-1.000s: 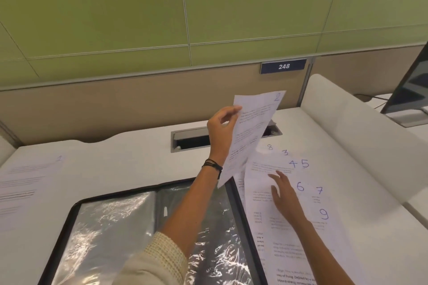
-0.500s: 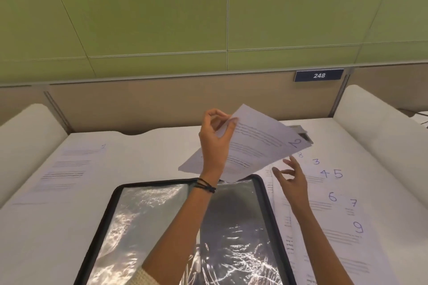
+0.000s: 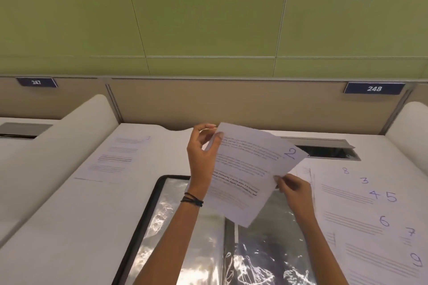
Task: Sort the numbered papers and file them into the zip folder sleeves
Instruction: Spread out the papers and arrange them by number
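Observation:
I hold the paper numbered 2 point(image 3: 245, 169) in the air above the open zip folder point(image 3: 148, 210). My left hand point(image 3: 201, 157) pinches its top left corner, and my right hand point(image 3: 293, 188) pinches its right edge. The folder lies flat on the white desk with shiny clear plastic sleeves point(image 3: 196, 238) showing. Fanned out at the right lie several papers point(image 3: 361, 215) with handwritten numbers 8, 3, 4, 5, 6, 7 and 9. A single printed sheet point(image 3: 115, 157) lies apart at the left of the desk.
A cable hatch point(image 3: 324, 148) is set into the desk behind the paper. White padded dividers point(image 3: 58, 146) bound the desk on both sides. A beige panel with the label 248 point(image 3: 374, 88) and a green wall stand behind.
My right hand rose from over the fanned papers and took hold of paper 2's right edge. The sheet swung over the folder, and my view shifted left.

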Demonstrator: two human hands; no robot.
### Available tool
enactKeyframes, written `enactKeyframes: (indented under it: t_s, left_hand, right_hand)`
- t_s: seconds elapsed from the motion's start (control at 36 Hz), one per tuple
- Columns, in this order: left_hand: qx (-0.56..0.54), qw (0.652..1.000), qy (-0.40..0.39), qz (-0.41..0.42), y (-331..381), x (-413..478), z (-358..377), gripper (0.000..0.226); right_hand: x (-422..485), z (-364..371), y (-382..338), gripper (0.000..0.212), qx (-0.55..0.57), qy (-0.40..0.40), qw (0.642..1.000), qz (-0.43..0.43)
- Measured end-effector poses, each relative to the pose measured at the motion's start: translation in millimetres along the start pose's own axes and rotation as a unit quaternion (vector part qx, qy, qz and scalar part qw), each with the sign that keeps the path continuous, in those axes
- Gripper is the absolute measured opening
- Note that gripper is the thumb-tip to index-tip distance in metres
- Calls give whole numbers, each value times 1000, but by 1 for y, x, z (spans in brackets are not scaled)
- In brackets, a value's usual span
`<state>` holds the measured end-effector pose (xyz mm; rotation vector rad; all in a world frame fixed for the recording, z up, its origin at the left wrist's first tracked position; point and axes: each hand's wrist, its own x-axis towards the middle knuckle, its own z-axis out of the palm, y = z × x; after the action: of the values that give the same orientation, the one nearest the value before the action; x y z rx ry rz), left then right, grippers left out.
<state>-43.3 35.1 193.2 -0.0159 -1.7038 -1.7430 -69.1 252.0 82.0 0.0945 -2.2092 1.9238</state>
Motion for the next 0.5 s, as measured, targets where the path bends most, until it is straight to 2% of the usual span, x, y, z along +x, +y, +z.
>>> enactKeyframes:
  t_s: [0.14,0.31,0.39,0.5]
  left_hand:
    - [36,999,15,2,-13,6,-38,23]
    - [98,995,17,-23,-34,5,-86,33]
    - [124,989,25,-80,-50,0,-110,34]
    - [148,967,17,-209,-71,-10,-135,42]
  right_hand:
    - [-2,24,-2,9,9,-9,1000,17]
    - [-7,46,-7,10,26,27,999,31]
    - [-7,53,-9,11,51,63,994,67]
    - [-7,60,-8,10,77,114,983,122]
